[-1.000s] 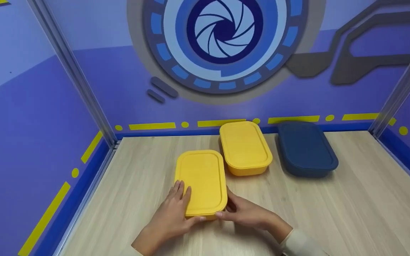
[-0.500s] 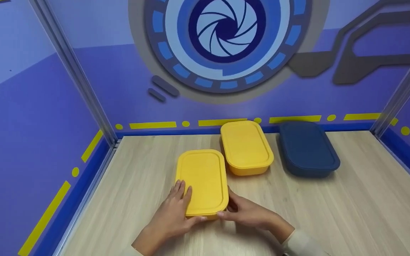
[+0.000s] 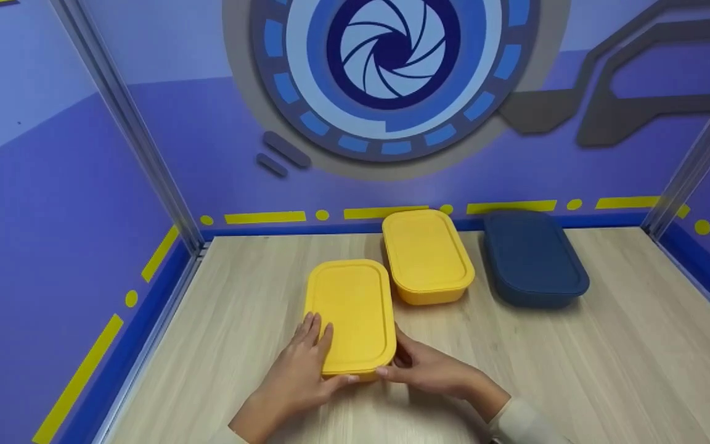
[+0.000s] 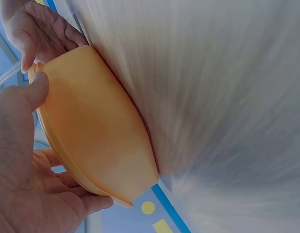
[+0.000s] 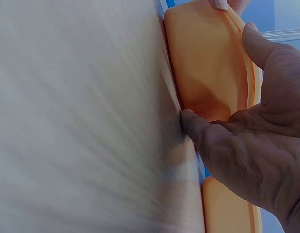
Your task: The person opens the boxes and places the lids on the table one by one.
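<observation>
A yellow lunch box (image 3: 352, 308) with its lid on rests on the table between both hands. My left hand (image 3: 298, 371) holds its near-left corner, fingers over the lid and thumb at the near rim. In the left wrist view that thumb lies against the rim of the box (image 4: 96, 121). My right hand (image 3: 432, 368) grips the near-right corner, thumb at the near edge and fingers along the right side. The right wrist view has one of its fingertips low, beside the table surface. The lid fits the box all round where it shows.
A second yellow lunch box (image 3: 428, 253) stands behind and to the right, close to the held one. Farther right is a dark blue lunch box (image 3: 534, 256). A printed back wall (image 3: 342, 185) and side walls enclose the wooden table (image 3: 232, 290).
The whole view has shifted very slightly since one second ago. Both hands and the lunch boxes keep their places.
</observation>
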